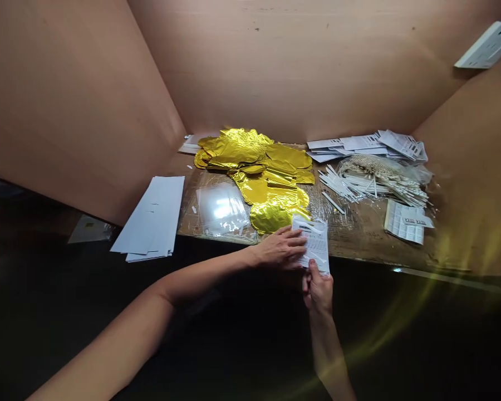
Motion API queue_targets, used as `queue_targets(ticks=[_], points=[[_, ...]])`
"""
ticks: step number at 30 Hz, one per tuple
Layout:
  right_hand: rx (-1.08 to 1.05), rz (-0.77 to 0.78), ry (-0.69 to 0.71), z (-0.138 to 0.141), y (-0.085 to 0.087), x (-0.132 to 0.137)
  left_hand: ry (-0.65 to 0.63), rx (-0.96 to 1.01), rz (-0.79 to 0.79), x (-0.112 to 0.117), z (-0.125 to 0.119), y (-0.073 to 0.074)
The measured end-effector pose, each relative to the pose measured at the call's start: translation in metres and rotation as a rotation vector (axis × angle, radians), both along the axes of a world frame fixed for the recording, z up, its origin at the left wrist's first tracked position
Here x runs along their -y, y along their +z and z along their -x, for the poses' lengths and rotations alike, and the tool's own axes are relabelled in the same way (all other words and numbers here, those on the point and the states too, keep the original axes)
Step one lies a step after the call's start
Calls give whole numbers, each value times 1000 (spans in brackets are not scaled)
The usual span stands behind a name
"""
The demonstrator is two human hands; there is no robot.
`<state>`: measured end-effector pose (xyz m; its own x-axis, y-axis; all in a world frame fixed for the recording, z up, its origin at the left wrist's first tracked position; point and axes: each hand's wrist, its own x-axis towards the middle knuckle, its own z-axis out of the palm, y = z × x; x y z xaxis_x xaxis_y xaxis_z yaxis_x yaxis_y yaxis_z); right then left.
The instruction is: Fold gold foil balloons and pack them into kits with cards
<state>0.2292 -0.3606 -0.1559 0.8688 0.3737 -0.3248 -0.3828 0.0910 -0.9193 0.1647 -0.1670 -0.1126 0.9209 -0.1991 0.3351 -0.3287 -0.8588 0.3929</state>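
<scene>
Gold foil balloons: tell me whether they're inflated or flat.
Flat: the gold foil balloons lie creased and overlapping in a low heap, with none puffed out.

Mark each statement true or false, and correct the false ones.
1. The left hand and right hand both hold a printed paper sheet. True.
2. The gold foil lies right of the white sticks. False: it lies left of them.
3. A clear plastic sheet lies on the cardboard. True.
4. The white card strips sit on top of the gold foil. False: they lie apart from it, left of the cardboard.
</scene>
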Motion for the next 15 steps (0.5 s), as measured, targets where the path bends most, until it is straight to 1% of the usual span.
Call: queue_targets(ticks=[1, 3, 6, 8, 11, 13, 15], points=[[-1, -7, -28, -2, -3, -2, -2, -12, -49, 1, -5, -1], [-31, -20, -69, -6, -7, -4, 3, -19, -94, 2, -14, -4], [-27, -11, -18, -9, -14, -2, -38, -17, -78, 4, -25, -8], [5, 1, 0, -11, -17, 1, -34, -36, -34, 4, -31, -11], [50, 6, 22, -14, -20, 4, 37, -62, 89, 5, -38, -15], [52, 19, 58, -16, -20, 7, 72, -83, 173, 5, -42, -14], [54, 62, 77, -18, -18, 11, 58, -125, 201, 2, -46, -10]])
